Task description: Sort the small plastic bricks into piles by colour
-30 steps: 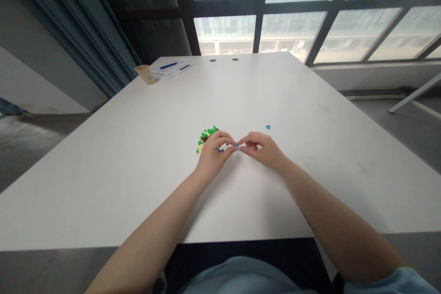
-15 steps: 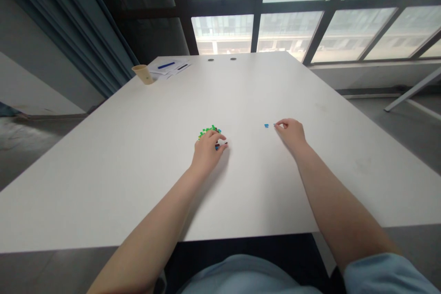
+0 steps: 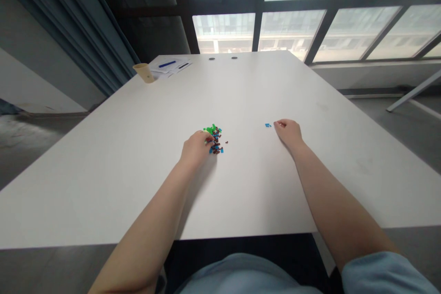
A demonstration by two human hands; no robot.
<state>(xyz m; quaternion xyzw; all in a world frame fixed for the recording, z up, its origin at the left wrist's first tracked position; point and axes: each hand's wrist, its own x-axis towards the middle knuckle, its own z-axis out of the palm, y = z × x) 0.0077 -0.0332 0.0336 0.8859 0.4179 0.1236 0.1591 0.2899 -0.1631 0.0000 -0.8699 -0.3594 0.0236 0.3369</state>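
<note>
My left hand (image 3: 197, 148) is at the left side of a heap of tiny green, brown and blue building-block pieces (image 3: 216, 143). Its fingers are curled in among them with the tips close together; whatever they grip is too small to tell. My right hand (image 3: 288, 132) rests on the table to the right, thumb and fingers pinched, and anything between them is hidden. Just left of those fingertips lie a few small blue pieces (image 3: 268, 125). One brown piece (image 3: 226, 142) sits apart, right of the heap.
The white table (image 3: 248, 183) stretches away toward the windows. At its far left stand a tan paper cup (image 3: 144, 73) and papers (image 3: 172, 70) with a blue pen (image 3: 167, 64) on them. Two round dark inserts (image 3: 212, 59) are set near the far edge.
My left hand has drawn back leftward and its fingers have come together, uncovering more of the heap. A small blue piece now shows beside the others, just left of my right hand's fingertips.
</note>
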